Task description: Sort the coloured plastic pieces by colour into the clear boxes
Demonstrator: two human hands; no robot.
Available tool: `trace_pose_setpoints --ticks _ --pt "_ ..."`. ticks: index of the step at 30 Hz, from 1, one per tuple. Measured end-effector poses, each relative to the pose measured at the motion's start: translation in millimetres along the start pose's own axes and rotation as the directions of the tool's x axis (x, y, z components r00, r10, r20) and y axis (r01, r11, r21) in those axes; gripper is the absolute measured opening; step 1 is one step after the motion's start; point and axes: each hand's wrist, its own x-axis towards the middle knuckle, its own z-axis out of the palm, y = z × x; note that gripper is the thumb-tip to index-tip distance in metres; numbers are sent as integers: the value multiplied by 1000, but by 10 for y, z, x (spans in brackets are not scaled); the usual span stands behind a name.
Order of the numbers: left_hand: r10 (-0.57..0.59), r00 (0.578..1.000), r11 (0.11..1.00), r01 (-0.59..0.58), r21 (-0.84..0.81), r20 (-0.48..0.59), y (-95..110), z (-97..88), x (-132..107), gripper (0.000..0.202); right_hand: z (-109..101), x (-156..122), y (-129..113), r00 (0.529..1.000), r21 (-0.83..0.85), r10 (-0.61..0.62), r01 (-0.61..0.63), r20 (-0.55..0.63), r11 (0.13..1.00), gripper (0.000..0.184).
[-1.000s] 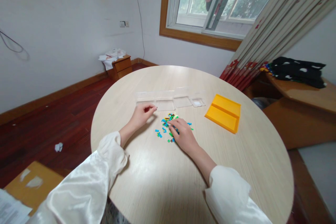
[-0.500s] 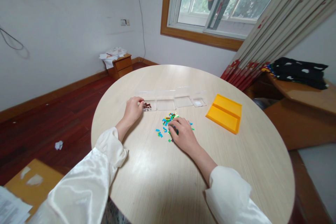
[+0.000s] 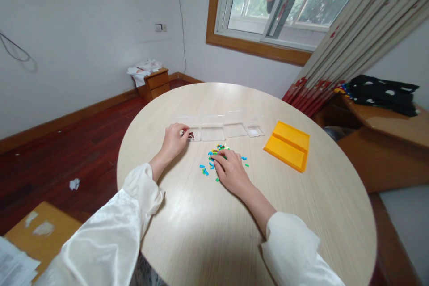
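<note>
Our right hand (image 3: pixel 232 173), fingers curled, sits nearest, at the right of the loose brick pile (image 3: pixel 220 147), our curled left hand (image 3: pixel 174 139) beyond-left at the leftmost clear box (image 3: pixel 197 134); whether either grips a piece we cannot tell.

bricks (image 3: pixel 210 153): blue/green/yellow | boxed pieces (image 3: pixel 191 136): dark brown | tray (image 3: pixel 284 151): yellow | curtain (image 3: pixel 358 31): cream, red-patterned

No legible text; print on papers (image 3: pixel 16 259) at lower left too blurred to read.
</note>
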Motion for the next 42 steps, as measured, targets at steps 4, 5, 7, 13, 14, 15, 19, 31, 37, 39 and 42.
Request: trace_pose_setpoints --ticks 4,5,7,13,14,15,19,31,37,39,42 --pt "127 988 979 -110 -169 91 121 19 -73 12 -17 -2 -17 1000 33 -5 6 -11 999 18" --pt "159 979 971 -132 -198 125 144 30 -92 11 -22 -3 -22 1000 45 -7 7 -13 999 17" --pt "214 958 958 -168 -233 190 182 51 -129 9 -32 -6 -33 1000 68 -6 7 -14 998 14" --pt "280 913 939 -196 -284 296 232 58 -185 9 -57 -1 -67 999 96 29 -31 22 995 11" --pt "280 911 938 -192 -290 303 237 53 -188 9 -59 2 -70 999 98 34 -36 25 995 11" --pt "281 908 936 -188 -296 310 243 49 -190 10 -61 4 -71 999 100 40 -42 26 994 11" --pt "321 882 915 -196 -352 343 272 54 -212 11 -68 14 -63 998 94 67 -66 -11 993 10" --pt "429 805 857 -221 -465 410 372 134 -341 12 -74 20 -42 990 129 114 -103 -79 986 13" --pt "436 801 853 -223 -472 410 388 116 -349 16 -68 20 -37 991 131 108 -98 -79 987 16" --pt "437 802 854 -229 -466 407 387 110 -345 15 -70 18 -20 991 124 109 -98 -84 987 17" --pt "399 837 878 -232 -418 374 367 93 -313 15 -71 5 38 987 105 126 -116 -95 988 18"
